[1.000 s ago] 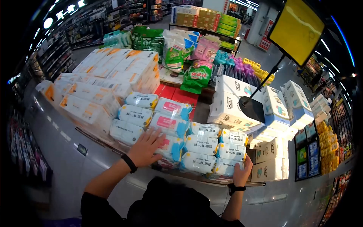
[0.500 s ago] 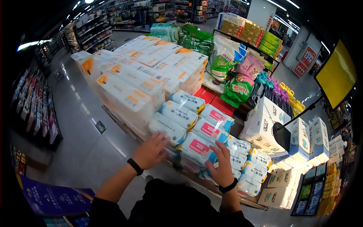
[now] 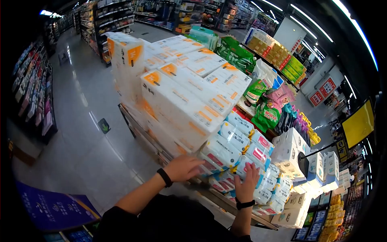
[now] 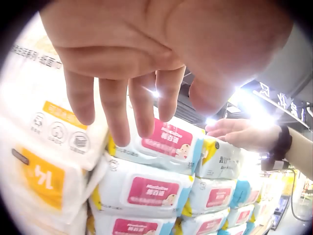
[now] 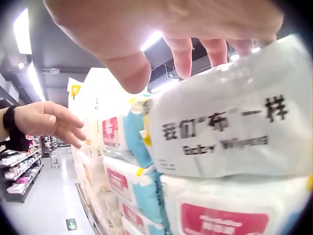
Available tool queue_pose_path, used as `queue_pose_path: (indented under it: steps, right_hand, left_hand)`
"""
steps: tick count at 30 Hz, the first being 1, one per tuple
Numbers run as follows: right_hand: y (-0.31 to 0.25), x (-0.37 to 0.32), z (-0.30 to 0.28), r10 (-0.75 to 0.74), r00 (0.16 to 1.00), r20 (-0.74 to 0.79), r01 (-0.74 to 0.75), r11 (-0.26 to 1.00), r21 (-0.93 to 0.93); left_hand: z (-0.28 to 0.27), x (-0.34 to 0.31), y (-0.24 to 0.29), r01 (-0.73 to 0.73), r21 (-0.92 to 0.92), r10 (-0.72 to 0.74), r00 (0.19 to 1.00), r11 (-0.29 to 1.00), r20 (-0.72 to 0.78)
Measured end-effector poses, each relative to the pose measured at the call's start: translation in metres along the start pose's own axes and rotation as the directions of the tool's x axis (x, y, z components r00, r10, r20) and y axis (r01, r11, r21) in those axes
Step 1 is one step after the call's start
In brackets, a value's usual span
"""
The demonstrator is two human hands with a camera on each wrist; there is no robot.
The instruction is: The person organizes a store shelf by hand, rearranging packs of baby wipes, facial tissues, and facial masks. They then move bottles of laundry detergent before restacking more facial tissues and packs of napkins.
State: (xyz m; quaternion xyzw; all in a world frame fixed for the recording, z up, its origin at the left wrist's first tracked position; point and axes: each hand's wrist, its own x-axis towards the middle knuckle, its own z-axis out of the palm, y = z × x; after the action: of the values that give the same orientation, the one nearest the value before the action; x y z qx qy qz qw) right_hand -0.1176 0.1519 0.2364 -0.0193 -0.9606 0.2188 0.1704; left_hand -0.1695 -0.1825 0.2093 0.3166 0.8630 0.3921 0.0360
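Stacked packs of baby wipes [image 3: 221,152] fill the front of a display, white and blue with pink labels. My left hand [image 3: 183,167] is at the front of the leftmost column, close to the big tissue packs [image 3: 181,101]. Its fingers hang down, fairly straight, before the pink-labelled wipes [image 4: 146,191] in the left wrist view. Over the top of the neighbouring column lies my right hand [image 3: 246,182], fingers spread. In the right wrist view its fingertips are right at the top edge of a white wipes pack [image 5: 220,122]. Neither hand grips anything.
White boxed packs [image 3: 288,155] and a yellow sign [image 3: 358,124] on a pole stand to the right. Green and pink bags [image 3: 267,115] lie behind. A wooden edge [image 3: 221,203] runs along the display's front. Aisle floor [image 3: 92,133] and shelving lie to the left.
The head view has swung left, bringing the tissue packs closer. My right hand has left the stack's right end for the columns further left. My left hand has shifted to the leftmost column's front.
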Motion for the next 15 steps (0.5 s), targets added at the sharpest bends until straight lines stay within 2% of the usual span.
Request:
queue_pose_path:
  steps: [1, 2, 4, 8, 9, 12, 15]
  right_hand:
    - [-0.011, -0.001, 0.006, 0.004, 1.000, -0.017, -0.004, 1.000, 0.011]
    - [-0.026, -0.003, 0.014, 0.029, 0.999, -0.041, -0.023, 0.991, 0.132]
    - [-0.059, -0.007, 0.030, 0.092, 0.992, -0.083, -0.055, 0.925, 0.375]
    - [-0.114, 0.002, 0.060, 0.086, 0.995, -0.059, -0.034, 0.802, 0.597]
    - [-0.126, 0.007, 0.065, 0.131, 0.991, -0.004, -0.098, 0.761, 0.642]
    - [-0.158, 0.031, 0.073, 0.101, 0.994, -0.028, -0.043, 0.636, 0.771]
    - [-0.175, 0.062, 0.076, 0.020, 0.996, -0.087, 0.050, 0.679, 0.732]
  left_hand:
    - [-0.007, -0.011, -0.010, -0.001, 0.003, 0.001, 1.000, 1.000, 0.001]
    - [-0.016, -0.021, -0.020, -0.002, 0.008, 0.002, 1.000, 1.000, 0.003]
    - [-0.040, -0.048, -0.035, 0.113, -0.014, -0.112, 0.993, 0.994, 0.039]
    - [-0.087, -0.102, -0.065, 0.327, -0.034, -0.323, 0.942, 0.944, 0.096]
    - [-0.097, -0.114, -0.069, 0.327, -0.058, -0.325, 0.945, 0.943, 0.046]
    - [-0.113, -0.149, -0.079, 0.313, -0.114, -0.324, 0.941, 0.943, -0.097]
    - [-0.110, -0.181, -0.099, 0.314, -0.125, -0.336, 0.914, 0.941, -0.227]
